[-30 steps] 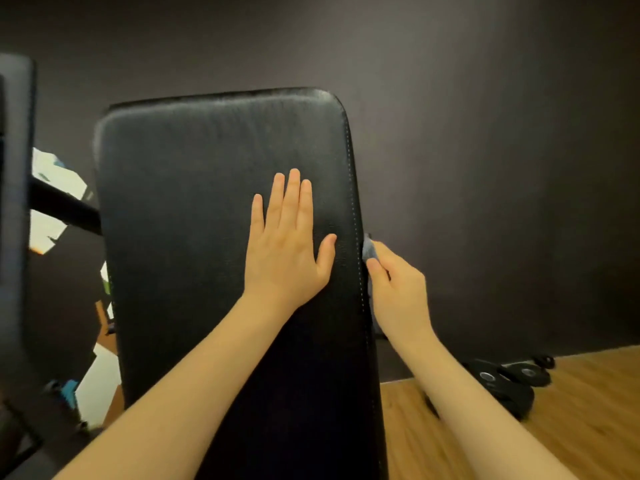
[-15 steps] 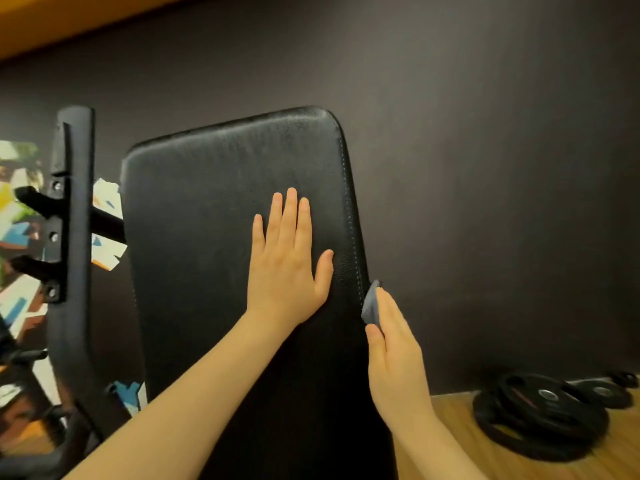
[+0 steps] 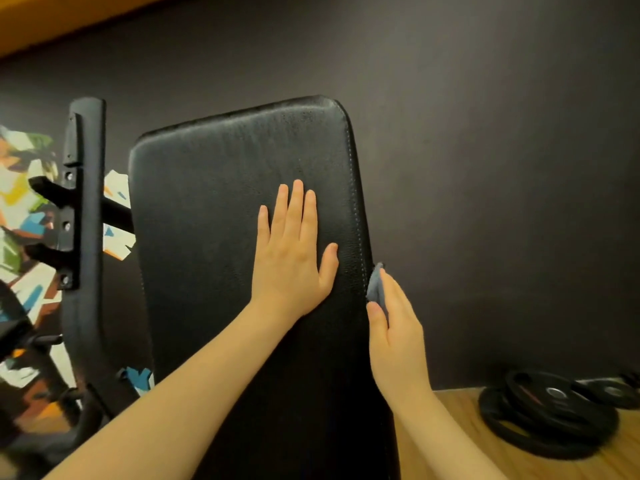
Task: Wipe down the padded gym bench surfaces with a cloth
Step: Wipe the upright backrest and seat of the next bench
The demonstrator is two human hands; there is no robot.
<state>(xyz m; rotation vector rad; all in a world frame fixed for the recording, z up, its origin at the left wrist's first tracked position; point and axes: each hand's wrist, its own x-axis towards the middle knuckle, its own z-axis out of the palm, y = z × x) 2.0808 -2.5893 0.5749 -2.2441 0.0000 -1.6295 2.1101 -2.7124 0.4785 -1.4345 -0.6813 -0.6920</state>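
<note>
Far left: black rack upright (image 3: 85,237) with pegs, standing before a bright patterned wall panel (image 3: 20,188). Next, the padded bench back (image 3: 214,237), black, tilted up, filling the middle of the view. Left hand (image 3: 292,258) laid flat and open on the pad, fingers together, gripping nothing, apparently bracing it. Just right of that, a grey cloth (image 3: 374,284) pinched against the pad's right side edge by the right hand (image 3: 398,337), closed on it between thumb and fingers. Further right, weight plates (image 3: 550,415) stacked on the wooden floor (image 3: 450,455). Likely risks: cloth slipping out of so narrow a pinch while running along the seam; side strip only half covered, since little cloth touches it; bench shifting if the bracing palm lifts. Hidden: most of the cloth, behind the fingers; the pad's lower end and seat, cut off below; the far side face, unseen. Wet or dry cloth, impossible to tell.
</note>
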